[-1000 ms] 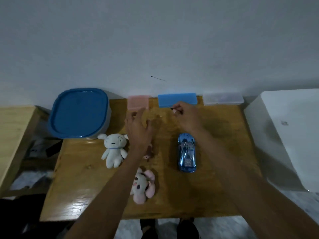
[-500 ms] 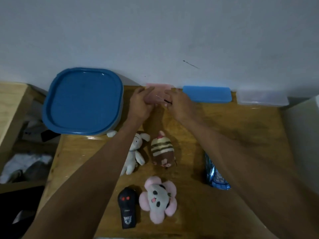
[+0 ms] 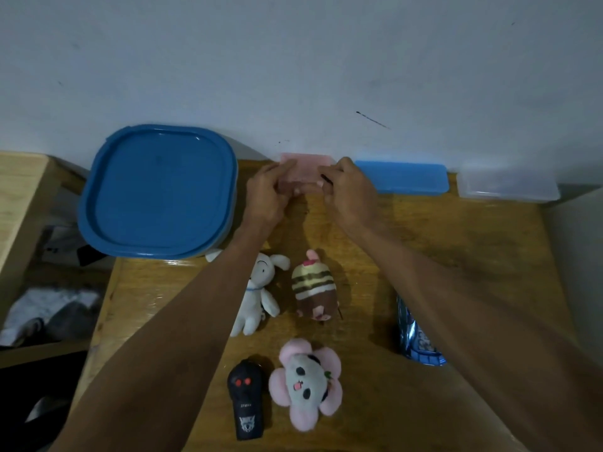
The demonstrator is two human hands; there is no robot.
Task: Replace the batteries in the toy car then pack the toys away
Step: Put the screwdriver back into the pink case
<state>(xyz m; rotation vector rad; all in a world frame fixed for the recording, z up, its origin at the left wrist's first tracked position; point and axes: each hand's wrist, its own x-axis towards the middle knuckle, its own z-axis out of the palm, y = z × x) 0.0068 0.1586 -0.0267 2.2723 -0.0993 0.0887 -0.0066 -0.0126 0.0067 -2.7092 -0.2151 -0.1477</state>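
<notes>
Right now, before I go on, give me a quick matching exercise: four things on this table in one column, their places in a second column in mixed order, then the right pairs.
Things:
1. pink box
2. blue lid
3. toy car
4. black remote

Places:
A. partly hidden under the right forearm
B. near edge of the table, left of the pink flower plush
C. far left corner, by the wall
D. between both hands, against the wall

Pairs: 1-D, 2-C, 3-A, 4-B. The left hand and right hand both touch the pink box.
</notes>
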